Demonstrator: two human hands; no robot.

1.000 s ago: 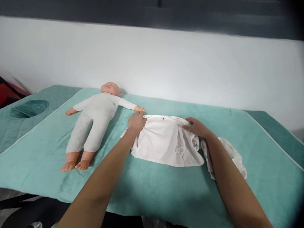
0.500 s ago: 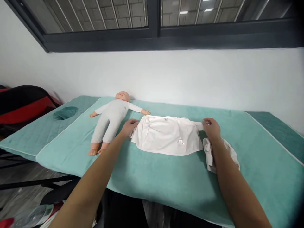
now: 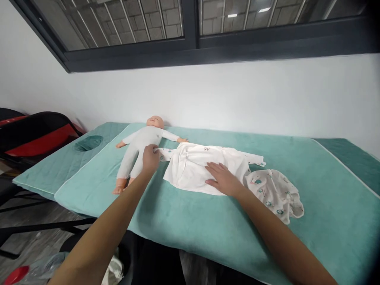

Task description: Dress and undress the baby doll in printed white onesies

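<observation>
A white baby shirt (image 3: 196,170) lies spread on the green padded bed (image 3: 184,221), both sleeves out to the sides. The cuff of its left-hand sleeve is pinched in my left hand (image 3: 151,158), which stretches it outward. My right hand (image 3: 222,178) rests flat on the shirt's body with its fingers extended. Beside my right forearm lies a crumpled white printed baby garment (image 3: 276,194), close to the shirt's lower right corner. A baby doll (image 3: 142,142) in pale grey-white lies on its back to the left, arms spread, its legs partly behind my left hand and arm.
A white wall (image 3: 208,99) and a dark window frame (image 3: 196,43) rise behind the bed. The bed has a round face hole (image 3: 88,143) at its left end. Black and red chairs (image 3: 41,134) stand at the left. A plastic bottle (image 3: 44,265) is low at the left.
My left hand has pulled the left-hand sleeve out to the left. My right hand has let go of the other sleeve and moved left onto the shirt's body. The view has shifted slightly.
</observation>
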